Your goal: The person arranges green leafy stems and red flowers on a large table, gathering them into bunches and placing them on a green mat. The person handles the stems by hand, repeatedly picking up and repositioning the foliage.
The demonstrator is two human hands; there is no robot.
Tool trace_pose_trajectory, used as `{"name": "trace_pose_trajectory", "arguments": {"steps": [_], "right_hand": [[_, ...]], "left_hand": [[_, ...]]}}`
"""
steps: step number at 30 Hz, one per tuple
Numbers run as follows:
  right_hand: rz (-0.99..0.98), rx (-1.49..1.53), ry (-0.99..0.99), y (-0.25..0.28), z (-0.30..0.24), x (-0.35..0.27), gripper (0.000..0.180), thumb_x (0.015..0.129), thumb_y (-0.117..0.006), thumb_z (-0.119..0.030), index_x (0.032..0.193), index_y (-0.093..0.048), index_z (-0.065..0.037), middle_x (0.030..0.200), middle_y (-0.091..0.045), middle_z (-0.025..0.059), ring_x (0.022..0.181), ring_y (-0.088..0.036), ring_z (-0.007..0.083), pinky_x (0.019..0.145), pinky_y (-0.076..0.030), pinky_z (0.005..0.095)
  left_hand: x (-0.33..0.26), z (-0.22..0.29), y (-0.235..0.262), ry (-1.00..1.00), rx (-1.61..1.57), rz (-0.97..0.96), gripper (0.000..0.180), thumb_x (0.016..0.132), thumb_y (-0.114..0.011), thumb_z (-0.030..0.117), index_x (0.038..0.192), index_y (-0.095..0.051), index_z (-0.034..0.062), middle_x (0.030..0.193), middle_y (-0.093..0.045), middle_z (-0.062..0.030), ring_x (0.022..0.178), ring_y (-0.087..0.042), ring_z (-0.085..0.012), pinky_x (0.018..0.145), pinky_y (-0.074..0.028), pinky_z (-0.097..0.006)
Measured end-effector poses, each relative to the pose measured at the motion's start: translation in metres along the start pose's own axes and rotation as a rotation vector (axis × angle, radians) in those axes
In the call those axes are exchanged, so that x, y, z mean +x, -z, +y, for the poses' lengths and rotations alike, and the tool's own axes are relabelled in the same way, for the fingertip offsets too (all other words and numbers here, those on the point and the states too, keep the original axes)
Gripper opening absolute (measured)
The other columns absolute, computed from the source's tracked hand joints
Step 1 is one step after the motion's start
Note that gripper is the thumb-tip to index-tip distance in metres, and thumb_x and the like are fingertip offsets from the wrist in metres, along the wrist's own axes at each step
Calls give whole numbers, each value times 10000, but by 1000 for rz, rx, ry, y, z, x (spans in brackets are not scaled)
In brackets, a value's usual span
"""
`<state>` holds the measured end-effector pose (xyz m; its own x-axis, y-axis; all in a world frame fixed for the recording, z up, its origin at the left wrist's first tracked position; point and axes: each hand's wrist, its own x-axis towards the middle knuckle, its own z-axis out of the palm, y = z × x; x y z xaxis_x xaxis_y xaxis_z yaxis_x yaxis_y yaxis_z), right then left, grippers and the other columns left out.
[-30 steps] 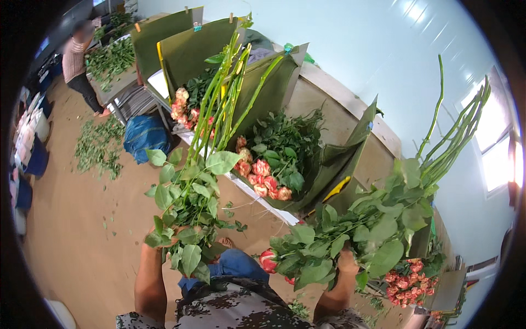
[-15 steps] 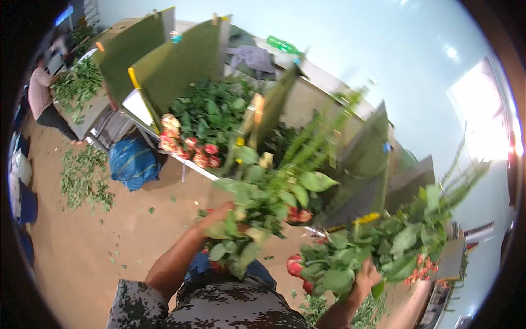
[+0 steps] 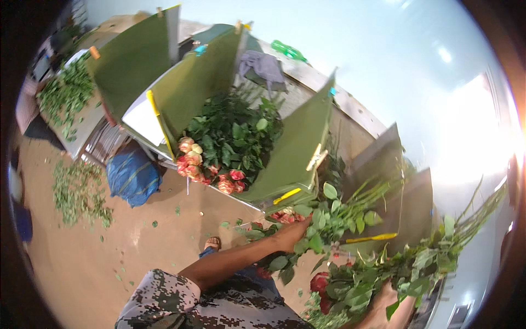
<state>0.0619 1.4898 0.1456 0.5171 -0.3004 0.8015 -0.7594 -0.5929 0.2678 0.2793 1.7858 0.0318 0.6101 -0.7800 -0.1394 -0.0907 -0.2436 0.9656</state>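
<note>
My left hand [image 3: 291,234] reaches across to the right, closed round a leafy bunch of roses [image 3: 337,213]. Its green stems point to the far right, over a divided compartment. Below and to the right, my right hand [image 3: 386,300] grips a second bunch of roses [image 3: 416,268]. Red blooms [image 3: 319,283] show at that bunch's left end, and its long stems rise toward the window. Leaves partly cover the fingers of both hands. More pink and cream roses [image 3: 226,183] lie in the compartment to the left, heads toward me.
Green cloth dividers [image 3: 298,145] stand upright along the bench, with yellow clips [image 3: 371,238] and clothespins. A grey cloth [image 3: 264,67] and a green bottle [image 3: 289,50] lie behind. On the left are a blue sack [image 3: 133,174], fallen leaves [image 3: 82,194] and another person [image 3: 34,115] by a leaf-covered table.
My left hand has swung right with its bunch, bringing the stems lower among the dividers. My right hand still holds its roses and sits slightly lower. The view has shifted.
</note>
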Motion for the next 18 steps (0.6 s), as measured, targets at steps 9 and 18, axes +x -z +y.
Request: {"name": "trace_pose_trajectory", "arguments": {"steps": [9, 18], "right_hand": [[-336, 305, -337, -4, 32, -29, 342, 772, -665, -365, 859, -627, -36, 807, -632, 83, 647, -572, 253, 615, -451, 396], [-536, 698, -630, -42, 54, -77, 498, 717, -717, -312, 1110, -622, -21, 1054, -665, 94, 877, -628, 245, 805, -481, 391]], "left_hand": [[139, 40, 22, -229, -355, 231, 453, 827, -668, 177, 1257, -546, 99, 1178, -620, -99, 1072, -571, -235, 943, -426, -374], [264, -55, 80, 550, 193, 513, 592, 740, -694, 331, 1188, -555, -31, 1208, -582, -220, 1094, -578, -347, 926, -465, -427]]}}
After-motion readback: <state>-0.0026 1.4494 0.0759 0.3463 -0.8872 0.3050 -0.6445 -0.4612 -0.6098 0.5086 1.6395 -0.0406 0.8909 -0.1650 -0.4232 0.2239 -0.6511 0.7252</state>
